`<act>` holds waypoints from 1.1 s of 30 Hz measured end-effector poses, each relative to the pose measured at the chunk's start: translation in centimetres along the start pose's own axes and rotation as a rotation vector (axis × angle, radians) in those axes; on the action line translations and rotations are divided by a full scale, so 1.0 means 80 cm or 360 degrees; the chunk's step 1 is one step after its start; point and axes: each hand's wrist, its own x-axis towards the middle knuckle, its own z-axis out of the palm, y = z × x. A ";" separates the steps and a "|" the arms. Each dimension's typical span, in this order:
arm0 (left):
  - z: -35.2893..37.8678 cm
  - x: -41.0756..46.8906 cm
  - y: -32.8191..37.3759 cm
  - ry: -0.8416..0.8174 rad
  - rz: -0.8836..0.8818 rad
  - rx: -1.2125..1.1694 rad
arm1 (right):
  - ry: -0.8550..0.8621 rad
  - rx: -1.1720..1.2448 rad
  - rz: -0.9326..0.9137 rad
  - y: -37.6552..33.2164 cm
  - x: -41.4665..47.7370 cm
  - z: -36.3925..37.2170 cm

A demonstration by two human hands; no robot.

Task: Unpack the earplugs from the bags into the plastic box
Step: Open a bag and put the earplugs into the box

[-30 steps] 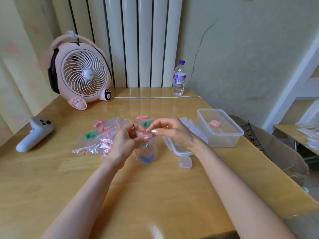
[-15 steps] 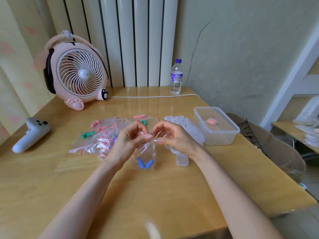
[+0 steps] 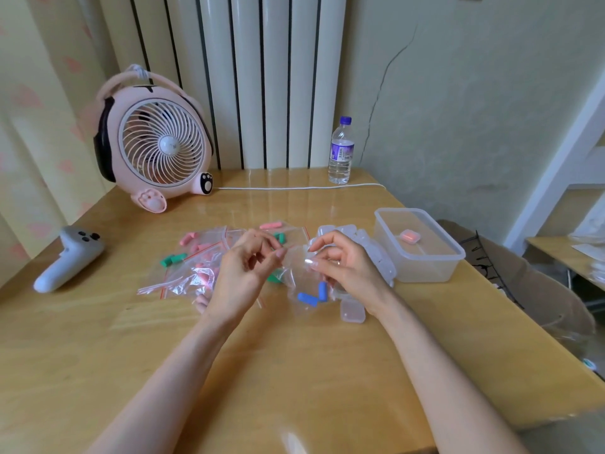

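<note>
Two bare hands meet over the middle of a glossy wooden table [image 3: 294, 371]. Far left lies a white handheld controller [image 3: 67, 260], and behind it stands a round pink desk fan [image 3: 157, 142]. Next comes a heap of clear zip bags [image 3: 193, 273] holding pink and green foam earplugs. The left hand [image 3: 242, 273], fingers curled, pinches the left top edge of a small clear plastic bag [image 3: 299, 273]. Two blue foam earplugs [image 3: 312, 294] sit at this bag's bottom. The right hand [image 3: 343, 267] pinches the opposite top edge, so the bag hangs between the hands, just above the table. A clear water bottle [image 3: 341, 152] stands at the back edge. Right of the hands lies a cluster of small clear cases [image 3: 370, 250], then the clear rectangular plastic box [image 3: 425, 270], holding one small case with pink inside [image 3: 410, 236].
</note>
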 end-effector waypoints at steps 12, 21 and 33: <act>0.001 0.005 -0.012 0.0233 -0.0457 -0.0210 | -0.0320 -0.0567 -0.0035 0.001 -0.014 -0.003; 0.000 0.006 -0.015 0.0378 -0.0529 -0.0092 | -0.0252 -0.0435 -0.0057 0.006 -0.017 0.017; -0.001 0.002 -0.007 0.0136 -0.0809 -0.0330 | 0.0119 -0.0036 0.0215 0.003 -0.009 -0.014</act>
